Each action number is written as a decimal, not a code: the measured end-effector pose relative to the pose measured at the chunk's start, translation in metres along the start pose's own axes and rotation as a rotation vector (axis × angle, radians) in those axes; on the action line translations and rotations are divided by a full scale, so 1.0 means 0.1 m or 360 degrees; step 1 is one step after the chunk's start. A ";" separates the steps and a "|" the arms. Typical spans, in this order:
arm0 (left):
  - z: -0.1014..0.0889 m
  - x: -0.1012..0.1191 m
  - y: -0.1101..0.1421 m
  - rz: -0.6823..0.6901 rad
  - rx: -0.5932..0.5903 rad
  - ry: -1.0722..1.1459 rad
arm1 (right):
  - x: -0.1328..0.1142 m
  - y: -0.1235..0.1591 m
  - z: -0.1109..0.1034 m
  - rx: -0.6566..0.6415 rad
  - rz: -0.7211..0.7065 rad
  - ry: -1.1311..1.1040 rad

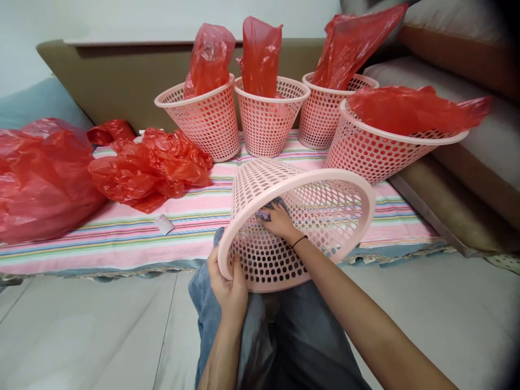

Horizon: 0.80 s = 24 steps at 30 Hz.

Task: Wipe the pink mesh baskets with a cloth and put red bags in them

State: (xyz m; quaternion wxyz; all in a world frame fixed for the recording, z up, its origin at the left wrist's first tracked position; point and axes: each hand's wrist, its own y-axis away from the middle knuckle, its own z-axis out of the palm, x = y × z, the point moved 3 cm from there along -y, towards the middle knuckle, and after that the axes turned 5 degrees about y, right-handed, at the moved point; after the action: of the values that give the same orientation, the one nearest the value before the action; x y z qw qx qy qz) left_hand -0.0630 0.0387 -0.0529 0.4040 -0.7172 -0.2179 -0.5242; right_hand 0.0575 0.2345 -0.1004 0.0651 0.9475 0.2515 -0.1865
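A pink perforated plastic basket [325,216] lies tilted on its side over my lap, its mouth toward me. My left hand [228,284] grips its rim at the lower left, thumb inside. My right hand [278,221] reaches inside the basket and presses a grey-blue cloth [266,213] against the inner wall, fingers closed on it. A thin black band circles my right wrist.
Four pink baskets [211,122] [268,116] [325,111] [377,146] with red plastic bags stand on a striped mat [134,227]. Loose red bags [150,168] [40,179] lie at left. A small white scrap [164,223] sits on the mat. Cushions [467,108] lie at right, with grey tiled floor below.
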 end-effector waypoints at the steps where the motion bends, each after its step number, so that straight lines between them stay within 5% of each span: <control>1: 0.00 0.00 0.00 0.0006 0.0013 0.0010 | 0.00 0.01 -0.02 -0.0002 0.0014 -0.0031; 6: 0.00 0.03 -0.01 0.0004 0.0039 -0.0001 | -0.09 0.34 -0.05 -0.0002 -0.0042 -0.0180; 14: -0.03 0.01 0.02 -0.0044 0.0023 -0.0026 | -0.31 1.50 -0.02 -0.0017 -0.0164 -0.0815; 24: -0.01 -0.02 -0.02 -0.0115 -0.0040 0.0069 | -0.47 2.40 -0.17 -0.0388 0.0158 -0.1782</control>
State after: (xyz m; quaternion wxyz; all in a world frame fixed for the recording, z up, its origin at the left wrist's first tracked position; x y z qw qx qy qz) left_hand -0.0657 0.0391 -0.0535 0.3804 -0.7025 -0.2283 -0.5566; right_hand 0.1458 0.0096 -0.0594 0.3059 0.7006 0.1536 -0.6261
